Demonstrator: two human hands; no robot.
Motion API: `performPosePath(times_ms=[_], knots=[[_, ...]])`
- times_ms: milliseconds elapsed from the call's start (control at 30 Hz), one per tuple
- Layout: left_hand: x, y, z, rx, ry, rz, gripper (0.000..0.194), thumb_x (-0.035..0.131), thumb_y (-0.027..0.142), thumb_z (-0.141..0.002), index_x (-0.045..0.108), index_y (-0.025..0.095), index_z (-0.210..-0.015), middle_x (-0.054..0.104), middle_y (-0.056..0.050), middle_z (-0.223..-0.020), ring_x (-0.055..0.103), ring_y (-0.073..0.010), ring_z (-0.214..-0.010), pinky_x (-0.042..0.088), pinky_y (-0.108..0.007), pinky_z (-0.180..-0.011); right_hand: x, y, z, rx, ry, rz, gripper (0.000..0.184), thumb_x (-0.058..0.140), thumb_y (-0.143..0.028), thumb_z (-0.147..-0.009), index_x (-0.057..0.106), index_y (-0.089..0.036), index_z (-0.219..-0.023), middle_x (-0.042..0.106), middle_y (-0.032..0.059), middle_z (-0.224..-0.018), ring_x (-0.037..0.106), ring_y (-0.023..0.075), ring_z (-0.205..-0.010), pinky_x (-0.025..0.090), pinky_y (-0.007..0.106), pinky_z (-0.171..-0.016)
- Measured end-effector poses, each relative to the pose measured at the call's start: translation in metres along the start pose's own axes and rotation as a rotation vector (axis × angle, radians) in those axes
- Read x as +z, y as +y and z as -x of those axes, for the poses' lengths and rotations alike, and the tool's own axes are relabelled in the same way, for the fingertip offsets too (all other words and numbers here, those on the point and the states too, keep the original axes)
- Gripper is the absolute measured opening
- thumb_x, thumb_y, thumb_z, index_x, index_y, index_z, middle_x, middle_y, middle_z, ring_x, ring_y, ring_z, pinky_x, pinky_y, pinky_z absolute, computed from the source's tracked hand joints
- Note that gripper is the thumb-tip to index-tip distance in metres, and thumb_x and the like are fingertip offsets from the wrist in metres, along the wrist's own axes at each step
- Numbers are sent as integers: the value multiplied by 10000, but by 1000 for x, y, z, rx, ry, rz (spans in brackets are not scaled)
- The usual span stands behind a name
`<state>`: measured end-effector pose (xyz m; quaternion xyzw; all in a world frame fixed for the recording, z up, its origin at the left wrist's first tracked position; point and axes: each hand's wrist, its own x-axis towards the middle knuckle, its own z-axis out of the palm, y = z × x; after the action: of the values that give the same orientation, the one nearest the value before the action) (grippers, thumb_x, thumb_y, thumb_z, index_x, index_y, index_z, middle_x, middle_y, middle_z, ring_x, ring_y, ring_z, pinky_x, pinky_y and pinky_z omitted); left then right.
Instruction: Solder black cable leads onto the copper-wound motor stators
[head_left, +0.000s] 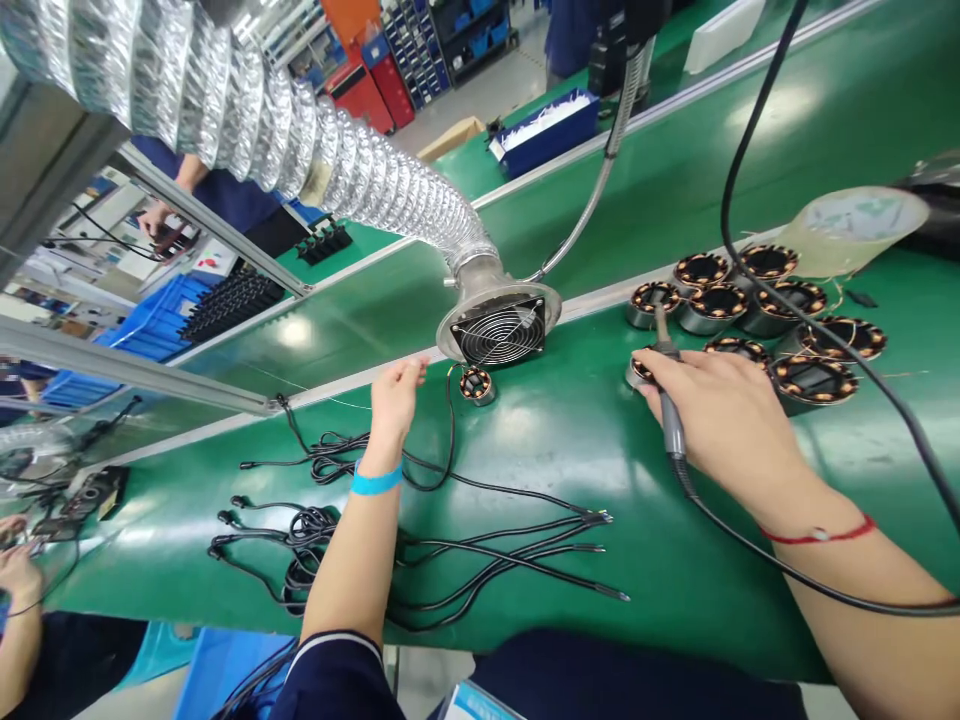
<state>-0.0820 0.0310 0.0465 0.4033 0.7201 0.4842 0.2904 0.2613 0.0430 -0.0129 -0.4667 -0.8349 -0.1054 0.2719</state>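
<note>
A green surface seen from above, worked at by two bare hands. The right hand grips the grey handle of a soldering iron, its tip end over the nearest-left of the coil rings clustered toward the far right corner; whether it touches cannot be told. The fingers also reach a small, partly hidden ring.

The left hand is closed, fingertips together, near the far edge; whether it holds anything thin cannot be told. Just to its right, a small coil ring sits before a round fan on a silver hose. It is a short metal cylinder with copper windings around a dark centre, and a black cable loops up beside it.

More black cables lie toward the near edge, with bare wire ends. At the picture's bottom, a blue-and-white card has print too blurred to read.
</note>
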Motion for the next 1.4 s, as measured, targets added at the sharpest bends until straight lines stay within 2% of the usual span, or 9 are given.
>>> performPosePath(times_ms=[100, 200, 300, 433, 567, 767, 1067, 1267, 1400], knots=[[-2, 4, 23, 7, -18, 114, 364, 675, 506, -766, 703, 147, -818, 590, 14, -639, 450, -78, -514, 328, -215, -498, -1, -4, -3, -28, -16, 30, 355, 405, -305, -1041, 691, -113, -1124, 710, 122, -784, 675, 298, -824, 468, 425, -763], [12, 2, 58, -154, -425, 122, 375, 739, 511, -728, 691, 146, -795, 459, 66, -555, 330, -55, -471, 229, -209, -474, -9, -23, -3, -58, -46, 35, 334, 447, -292, -1031, 700, -99, -1130, 672, 93, -670, 644, 256, -654, 429, 381, -625], [33, -4, 81, -255, -692, 70, 251, 764, 366, -745, 665, 142, -797, 503, 54, -612, 428, -77, -590, 345, -217, -594, -18, -49, 1, -76, -61, -127, 314, 465, -271, -1028, 682, -116, -1194, 735, 82, -779, 654, 211, -607, 471, 345, -604], [51, -12, 84, -263, -718, -17, 114, 648, 245, -837, 648, 137, -803, 617, 5, -772, 508, -113, -746, 397, -246, -735, -24, -66, 7, -66, -104, -388, 372, 443, -294, -1043, 551, -190, -1383, 772, 40, -942, 704, 200, -683, 520, 316, -612], [52, -13, 80, -284, -861, -87, 192, 611, 254, -854, 647, 136, -707, 591, 12, -691, 477, -114, -699, 365, -250, -700, -22, -62, 11, -121, -169, -386, 353, 403, -298, -1039, 562, -192, -1336, 755, 78, -966, 706, 240, -727, 547, 363, -641], [47, -13, 80, -557, -876, 51, 125, 583, 189, -771, 607, 132, -663, 507, 42, -604, 318, -48, -491, 187, -227, -507, -13, -61, 22, -146, -365, -571, 409, 436, -241, -969, 498, -182, -1369, 686, 142, -1176, 706, 268, -984, 599, 404, -792], [73, -15, 71, -381, -914, 320, 276, 702, 392, -782, 637, 123, -771, 537, 33, -657, 271, -30, -483, 156, -250, -504, 4, -46, 26, -75, -329, -756, 439, 502, -303, -989, 446, -252, -1421, 664, 126, -1255, 691, 266, -1091, 605, 392, -858], [48, -18, 81, -299, -938, 42, 329, 734, 458, -801, 619, 152, -769, 554, 30, -692, 431, -85, -636, 350, -235, -627, 4, -48, 29, -37, -318, -716, 414, 511, -296, -987, 466, -220, -1392, 672, 124, -1155, 697, 246, -966, 595, 377, -793], [42, -19, 86, -297, -959, 72, 301, 735, 423, -798, 654, 142, -724, 648, -20, -764, 537, -123, -755, 410, -264, -754, 7, -49, 30, -40, -302, -723, 418, 518, -292, -982, 472, -212, -1389, 680, 125, -1161, 696, 242, -957, 587, 375, -795]])
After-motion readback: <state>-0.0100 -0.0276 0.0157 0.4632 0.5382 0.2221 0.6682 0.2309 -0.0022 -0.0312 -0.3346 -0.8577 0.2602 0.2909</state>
